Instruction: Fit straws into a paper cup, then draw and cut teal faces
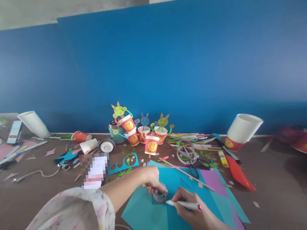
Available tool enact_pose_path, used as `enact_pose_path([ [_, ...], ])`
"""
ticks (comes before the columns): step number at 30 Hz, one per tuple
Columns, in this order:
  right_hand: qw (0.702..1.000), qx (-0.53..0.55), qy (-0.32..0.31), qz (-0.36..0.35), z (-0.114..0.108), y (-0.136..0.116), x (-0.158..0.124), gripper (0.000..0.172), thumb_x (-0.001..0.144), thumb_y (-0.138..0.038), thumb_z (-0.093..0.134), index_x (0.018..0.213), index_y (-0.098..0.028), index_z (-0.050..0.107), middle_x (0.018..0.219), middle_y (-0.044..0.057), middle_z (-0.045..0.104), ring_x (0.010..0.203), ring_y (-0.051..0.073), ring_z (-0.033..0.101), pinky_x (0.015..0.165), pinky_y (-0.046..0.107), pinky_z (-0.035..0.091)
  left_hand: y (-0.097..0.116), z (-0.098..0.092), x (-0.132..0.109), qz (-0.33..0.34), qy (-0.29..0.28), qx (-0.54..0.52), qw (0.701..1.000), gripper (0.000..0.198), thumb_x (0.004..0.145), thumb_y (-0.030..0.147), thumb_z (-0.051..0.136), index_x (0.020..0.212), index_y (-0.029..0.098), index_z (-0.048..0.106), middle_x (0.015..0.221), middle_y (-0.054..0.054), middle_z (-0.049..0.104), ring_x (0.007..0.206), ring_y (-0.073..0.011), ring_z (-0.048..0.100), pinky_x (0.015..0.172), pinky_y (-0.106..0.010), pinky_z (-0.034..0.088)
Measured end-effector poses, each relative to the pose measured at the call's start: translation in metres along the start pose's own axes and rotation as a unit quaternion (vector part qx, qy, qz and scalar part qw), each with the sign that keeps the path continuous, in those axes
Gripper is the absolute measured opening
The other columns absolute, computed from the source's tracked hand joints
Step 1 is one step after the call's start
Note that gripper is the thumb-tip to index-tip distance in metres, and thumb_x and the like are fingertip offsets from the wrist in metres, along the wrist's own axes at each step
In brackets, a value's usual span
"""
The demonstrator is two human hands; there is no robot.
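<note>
My left hand (153, 181) presses down on a round, ring-like roll (160, 197), which looks like a roll of tape, lying on a sheet of blue paper (181, 212). Part of the roll is hidden by my fingers. A white marker with a red end (188, 205) is gripped in my right hand (194, 211), its tip touching or very close to the roll's right lower edge. Reddish colour shows along the roll's base. Teal and purple sheets (214, 181) are layered around the blue one.
Behind the paper stand red paper cups with cut-paper animal figures (163, 121). A thin wooden stick (186, 173) and black-handled scissors (194, 170) lie across the sheets. A phone (95, 172) is at left; a glue stick (223, 159) and stacked white cups (243, 129) are at right.
</note>
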State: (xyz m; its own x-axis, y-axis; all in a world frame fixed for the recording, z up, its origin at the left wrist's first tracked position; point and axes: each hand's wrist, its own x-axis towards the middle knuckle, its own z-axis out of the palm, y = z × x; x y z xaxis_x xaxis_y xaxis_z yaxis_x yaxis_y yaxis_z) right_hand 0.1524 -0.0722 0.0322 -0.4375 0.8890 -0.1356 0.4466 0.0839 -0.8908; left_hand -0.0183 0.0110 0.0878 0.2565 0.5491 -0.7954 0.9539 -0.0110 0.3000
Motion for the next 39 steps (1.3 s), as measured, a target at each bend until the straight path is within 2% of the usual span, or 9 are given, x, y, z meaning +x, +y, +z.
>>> enact_pose_path([
  [2,1.0,0.021,0.002,0.009,0.0,0.002,0.001,0.008,0.081,-0.022,0.049,0.075,-0.018,0.051,0.054,-0.007,0.039,0.05,0.01,0.031,0.046,0.022,0.025,-0.002,0.0,0.001,0.004,0.001,0.001,1.0,0.051,0.071,0.046,0.064,0.032,0.017,0.05,0.034,0.001,0.047,0.035,-0.0083,0.039,0.037,-0.02,0.032],
  [11,0.999,0.039,0.036,-0.009,-0.001,0.006,0.004,0.013,0.081,-0.025,0.051,0.07,-0.019,0.05,0.056,-0.005,0.043,0.051,0.01,0.034,0.047,0.022,0.026,0.002,0.001,-0.006,0.001,0.024,0.005,1.0,0.049,0.068,0.043,0.065,0.031,0.018,0.049,0.035,-0.001,0.048,0.035,-0.0092,0.037,0.043,-0.025,0.037],
  [23,0.995,0.079,0.051,-0.024,-0.004,0.007,0.005,0.016,0.082,-0.028,0.049,0.068,-0.02,0.048,0.057,-0.003,0.046,0.053,0.012,0.038,0.05,0.024,0.029,0.001,0.0,-0.005,0.011,0.017,-0.004,1.0,0.047,0.071,0.039,0.065,0.032,0.018,0.05,0.034,0.0,0.047,0.036,-0.0098,0.039,0.041,-0.024,0.033],
  [30,0.974,0.172,0.143,-0.021,-0.011,0.003,0.004,0.027,0.084,-0.035,0.049,0.062,-0.02,0.045,0.056,-0.003,0.049,0.058,0.014,0.046,0.058,0.025,0.035,-0.01,0.005,-0.002,0.033,0.032,-0.052,0.998,0.042,0.066,0.044,0.067,0.037,0.017,0.052,0.038,0.001,0.049,0.037,-0.0094,0.041,0.042,-0.023,0.034],
  [33,0.971,0.185,0.153,-0.021,-0.011,0.002,0.004,0.027,0.083,-0.036,0.051,0.062,-0.02,0.045,0.055,-0.003,0.049,0.058,0.014,0.046,0.059,0.025,0.035,-0.015,0.005,-0.012,0.048,0.068,-0.066,0.994,0.039,0.068,0.046,0.062,0.043,0.017,0.053,0.042,0.002,0.051,0.039,-0.0099,0.043,0.043,-0.023,0.035],
  [36,0.966,0.208,0.149,-0.022,-0.011,0.001,0.004,0.025,0.082,-0.036,0.053,0.063,-0.02,0.046,0.055,-0.003,0.049,0.057,0.014,0.046,0.057,0.025,0.035,-0.02,0.01,-0.024,0.065,0.168,-0.057,0.982,0.036,0.067,0.051,0.061,0.053,0.018,0.055,0.052,0.002,0.054,0.052,-0.0145,0.052,0.048,-0.024,0.036],
  [38,0.962,0.227,0.149,-0.02,-0.01,0.001,0.004,0.025,0.081,-0.038,0.054,0.064,-0.02,0.047,0.054,-0.004,0.048,0.055,0.013,0.046,0.056,0.025,0.035,-0.023,0.021,-0.03,0.07,0.246,-0.046,0.965,0.036,0.063,0.053,0.065,0.074,0.02,0.059,0.071,0.0,0.061,0.072,-0.0201,0.058,0.058,-0.025,0.039],
  [39,0.961,0.233,0.15,-0.019,-0.01,0.001,0.005,0.026,0.08,-0.039,0.054,0.065,-0.02,0.047,0.053,-0.004,0.048,0.055,0.013,0.045,0.055,0.025,0.035,-0.025,0.028,-0.031,0.074,0.28,-0.04,0.956,0.044,0.057,0.052,0.07,0.087,0.021,0.059,0.082,-0.001,0.063,0.08,-0.0227,0.059,0.063,-0.027,0.041],
])
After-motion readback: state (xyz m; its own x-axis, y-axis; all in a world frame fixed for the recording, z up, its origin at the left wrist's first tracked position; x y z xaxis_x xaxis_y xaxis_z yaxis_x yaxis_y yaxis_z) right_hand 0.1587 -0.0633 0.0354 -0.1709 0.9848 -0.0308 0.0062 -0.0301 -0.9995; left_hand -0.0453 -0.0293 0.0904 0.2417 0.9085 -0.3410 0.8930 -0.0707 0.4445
